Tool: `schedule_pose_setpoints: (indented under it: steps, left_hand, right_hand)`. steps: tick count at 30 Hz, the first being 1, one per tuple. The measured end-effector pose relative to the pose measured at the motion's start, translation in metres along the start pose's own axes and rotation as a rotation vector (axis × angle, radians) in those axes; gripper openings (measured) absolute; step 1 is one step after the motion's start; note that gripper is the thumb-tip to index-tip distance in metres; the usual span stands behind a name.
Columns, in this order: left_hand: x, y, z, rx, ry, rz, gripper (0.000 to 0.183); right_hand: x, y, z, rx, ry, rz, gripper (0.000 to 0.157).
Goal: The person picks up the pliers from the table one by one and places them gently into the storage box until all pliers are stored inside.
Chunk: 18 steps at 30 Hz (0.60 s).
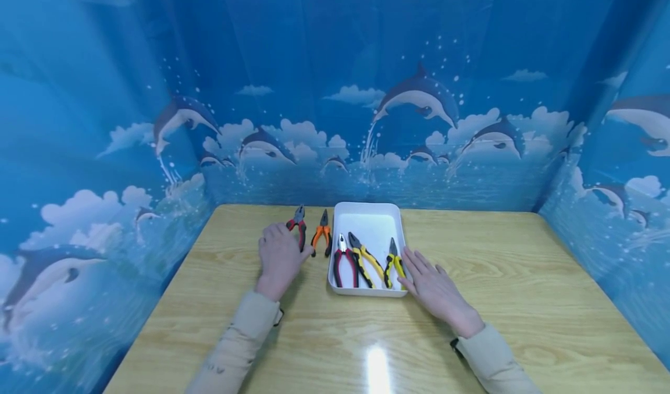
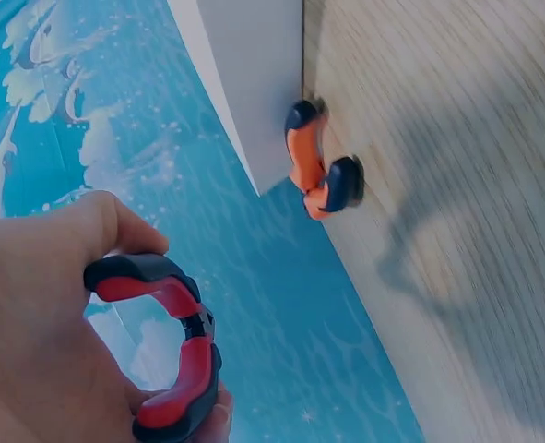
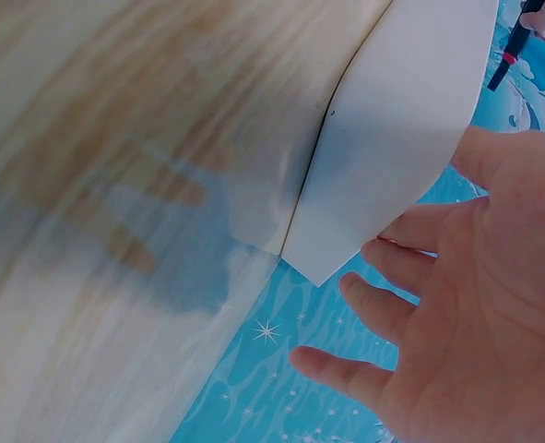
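My left hand (image 1: pixel 280 258) grips the handles of red-and-black pliers (image 1: pixel 299 216), held above the table left of the tray. In the left wrist view the thumb and fingers press on the outer sides of the two spread handles (image 2: pixel 175 401). Orange-and-black pliers (image 1: pixel 323 231) lie between that hand and the white tray (image 1: pixel 371 222). The tray holds red-and-black pliers (image 1: pixel 342 257) and two yellow-and-black pliers (image 1: pixel 366 257), (image 1: pixel 390 260). Fingers extended and spread, my right hand (image 1: pixel 434 286) is at the tray's right side; its thumb is by the near right corner.
The wooden table (image 1: pixel 481 254) extends to both sides and in front of the tray. A blue curtain (image 1: pixel 314 173) printed with dolphins encloses the back and sides. Bright light reflects off the table front.
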<state>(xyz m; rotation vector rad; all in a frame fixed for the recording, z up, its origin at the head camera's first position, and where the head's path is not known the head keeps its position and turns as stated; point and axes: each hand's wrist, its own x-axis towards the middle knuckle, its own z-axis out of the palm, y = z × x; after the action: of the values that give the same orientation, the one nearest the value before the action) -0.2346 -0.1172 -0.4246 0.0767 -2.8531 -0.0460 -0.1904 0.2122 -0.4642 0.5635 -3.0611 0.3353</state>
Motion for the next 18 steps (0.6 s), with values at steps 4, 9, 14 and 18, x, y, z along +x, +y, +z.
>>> schedule_pose_setpoints:
  steps: [4, 9, 14, 18]
  left_hand:
    - [-0.001, 0.007, -0.003, -0.001, -0.033, 0.004, 0.094]
    - [-0.004, 0.019, -0.006, -0.023, -0.028, 0.022, 0.093]
    - [-0.006, 0.036, -0.008, -0.038, -0.041, 0.038, 0.096]
    - [-0.009, 0.051, -0.008, -0.039, -0.05, 0.059, 0.094]
  right_hand:
    - [0.0, 0.0, -0.001, 0.002, 0.001, -0.004, 0.064]
    - [-0.001, 0.0, -0.001, 0.004, -0.001, -0.001, 0.064]
    - [-0.001, 0.0, -0.001, 0.008, 0.0, -0.002, 0.064]
    - [-0.001, 0.0, -0.001, 0.011, 0.007, -0.009, 0.064]
